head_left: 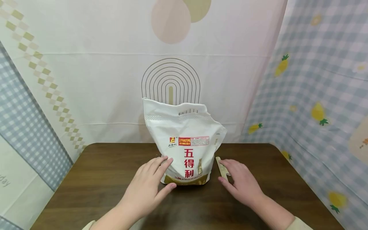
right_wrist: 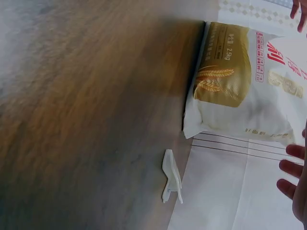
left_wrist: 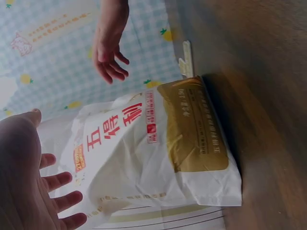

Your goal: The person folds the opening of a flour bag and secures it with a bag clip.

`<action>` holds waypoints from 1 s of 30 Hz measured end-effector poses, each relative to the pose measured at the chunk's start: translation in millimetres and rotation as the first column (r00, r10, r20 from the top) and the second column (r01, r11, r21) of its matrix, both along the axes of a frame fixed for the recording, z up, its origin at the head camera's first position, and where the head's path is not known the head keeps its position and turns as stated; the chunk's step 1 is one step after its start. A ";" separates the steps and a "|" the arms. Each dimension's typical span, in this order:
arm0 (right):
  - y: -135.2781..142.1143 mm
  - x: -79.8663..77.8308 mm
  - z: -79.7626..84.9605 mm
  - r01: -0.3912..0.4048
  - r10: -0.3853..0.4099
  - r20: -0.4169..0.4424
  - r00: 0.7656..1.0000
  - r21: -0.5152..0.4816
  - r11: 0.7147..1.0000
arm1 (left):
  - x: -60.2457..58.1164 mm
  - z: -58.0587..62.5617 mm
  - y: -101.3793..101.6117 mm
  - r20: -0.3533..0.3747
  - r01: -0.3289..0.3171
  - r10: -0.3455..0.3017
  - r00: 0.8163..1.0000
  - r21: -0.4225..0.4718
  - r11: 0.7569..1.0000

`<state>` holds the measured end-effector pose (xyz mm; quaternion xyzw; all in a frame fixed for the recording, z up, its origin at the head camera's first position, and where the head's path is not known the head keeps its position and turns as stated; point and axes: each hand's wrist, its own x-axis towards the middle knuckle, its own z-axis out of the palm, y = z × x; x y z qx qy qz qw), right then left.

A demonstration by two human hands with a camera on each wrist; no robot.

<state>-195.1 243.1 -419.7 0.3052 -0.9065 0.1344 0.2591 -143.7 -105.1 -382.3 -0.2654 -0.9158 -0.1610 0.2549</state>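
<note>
A white flour bag (head_left: 178, 127) with red characters and a gold bottom band stands upright on the table, its top edge uneven and folded. My left hand (head_left: 146, 182) is in front of the bag's lower left, fingers spread, holding nothing. To the right of the bag, my right hand (head_left: 242, 182) hovers with loosely bent fingers and an empty grasp. Beneath it in the head view lies a slim pale plastic clip (head_left: 221, 167), partly covered by the fingers. In the right wrist view the clip (right_wrist: 171, 175) lies on the tabletop, apart from the hand and beside the bag (right_wrist: 225, 72).
The dark brown wooden table (head_left: 95, 172) has rounded back corners. A white patterned cloth (head_left: 109, 80) hangs behind it. Blue checked cloth (head_left: 310, 80) with pineapple prints hangs along the right side, and another checked cloth (head_left: 26, 121) is at the left.
</note>
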 end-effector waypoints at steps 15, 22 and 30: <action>-12.9 -10.7 13.5 0.204 -0.181 0.144 0.973 -0.162 0.965 | -15.3 31.6 11.4 0.001 -0.009 0.009 1.000 0.039 0.999; -16.6 -15.4 21.4 0.282 -0.220 0.273 0.937 -0.216 0.935 | -24.9 48.9 17.1 -0.009 -0.027 0.027 1.000 0.027 0.999; -24.6 -19.3 28.6 0.310 -0.219 0.321 0.921 -0.267 0.912 | -35.5 81.0 20.0 -0.061 -0.056 0.055 0.997 -0.022 0.998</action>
